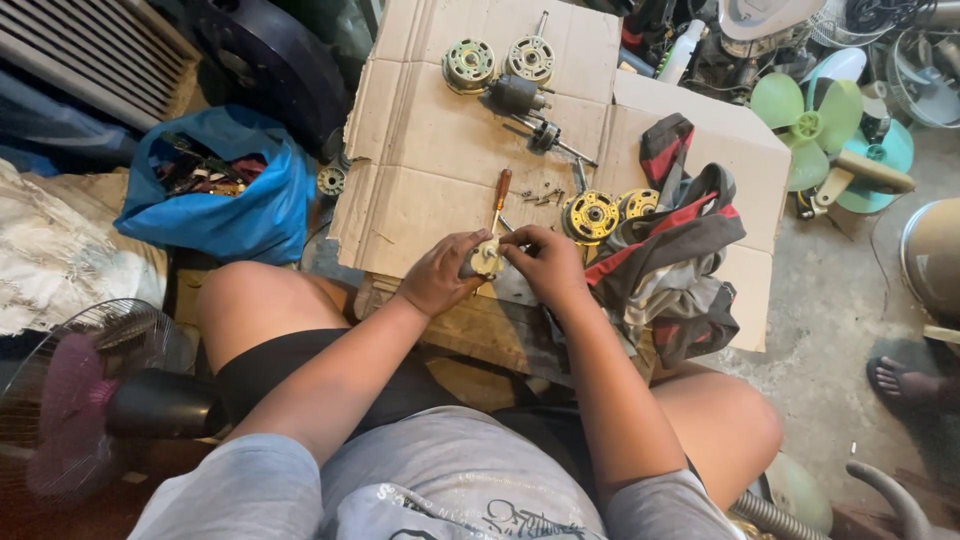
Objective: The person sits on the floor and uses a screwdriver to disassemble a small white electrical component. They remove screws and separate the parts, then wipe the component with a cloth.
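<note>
Between the two hands, just above the near edge of the cardboard sheet (430, 150), sits a small yellowish motor part (487, 258), and both hands are closed around it. The left hand (440, 275) cups it from the side and below, fingers curled to steady it, while the right hand (545, 265) pinches at its top edge with thumb and fingertips; what exactly the fingertips grip is too small to tell. Just beyond the hands lies a wooden-handled screwdriver (499, 198), its tip pointing toward the part, and a little past the right hand a scatter of small screws (540, 196) rests on the cardboard. To the right of the right hand are two yellow motor housings (592, 215), partly tucked under a red, grey and black cloth (670, 250). Farther from the hands, at the far end of the cardboard, lie two wound stators (500, 62) and a dark rotor with shaft (520, 98). Off to the left of the left hand sits a blue plastic bag (230, 190) of scrap parts. To work such a small piece well, my judgement is that the left hand should keep it braced low against the bench, the right hand should turn or pull with fingertips only, and loose screws should stay grouped where they already lie, within easy reach.
</note>
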